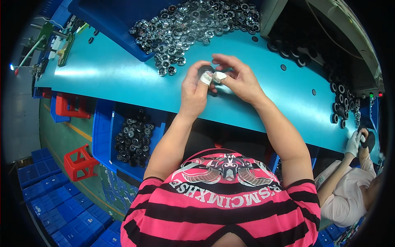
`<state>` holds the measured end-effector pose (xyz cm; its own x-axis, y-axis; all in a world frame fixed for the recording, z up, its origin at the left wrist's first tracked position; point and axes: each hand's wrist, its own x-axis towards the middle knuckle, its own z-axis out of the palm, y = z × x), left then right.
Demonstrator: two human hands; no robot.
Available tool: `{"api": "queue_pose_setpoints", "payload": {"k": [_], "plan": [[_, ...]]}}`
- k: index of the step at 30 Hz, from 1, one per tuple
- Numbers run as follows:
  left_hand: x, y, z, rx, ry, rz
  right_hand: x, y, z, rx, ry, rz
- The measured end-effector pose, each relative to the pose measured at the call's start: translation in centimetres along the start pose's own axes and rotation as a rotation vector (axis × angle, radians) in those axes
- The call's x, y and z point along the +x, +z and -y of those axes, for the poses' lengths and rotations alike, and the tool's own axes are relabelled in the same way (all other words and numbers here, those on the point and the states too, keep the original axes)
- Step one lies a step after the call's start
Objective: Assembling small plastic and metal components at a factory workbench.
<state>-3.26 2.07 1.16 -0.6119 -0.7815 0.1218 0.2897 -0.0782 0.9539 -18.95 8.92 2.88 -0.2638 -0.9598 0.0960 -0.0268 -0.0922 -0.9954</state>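
In front of me over the bench, my left hand (195,91) is closed around a small black wheel (205,70), its thumb lying across the wheel's face. My right hand (238,80) meets it from the right, with the thumb pressed in at the wheel's edge and the upper fingers curved above. White coverings wrap both thumb tips. Part of the wheel is hidden behind the fingers. Just beyond my left hand, a heap of shiny clear-and-chrome wheel hubs (193,26) spills over the bench.
A blue bin (123,37) lies beside the hubs on the turquoise bench (135,80). Black tyres (339,99) gather at the right, where a gloved co-worker (349,181) sits. Below the bench's left part stands a blue crate of black wheels (133,140); red stools (80,162) are farther left.
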Motion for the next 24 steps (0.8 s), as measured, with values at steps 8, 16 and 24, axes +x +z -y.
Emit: {"api": "queue_pose_setpoints", "payload": {"k": [8, 16, 24], "plan": [[-0.2, 0.2, 0.1, 0.093, 0.041, -0.004, -0.4, 0.1, -0.9, -0.007, -0.029, -0.018], [0.7, 0.5, -0.6, -0.069, -0.094, 0.019, 0.2, 0.0, -0.4, -0.054, 0.05, -0.075], [0.8, 0.7, -0.1, 0.069, -0.046, -0.037, -0.2, -0.3, -1.2, 0.076, 0.024, -0.033]]}}
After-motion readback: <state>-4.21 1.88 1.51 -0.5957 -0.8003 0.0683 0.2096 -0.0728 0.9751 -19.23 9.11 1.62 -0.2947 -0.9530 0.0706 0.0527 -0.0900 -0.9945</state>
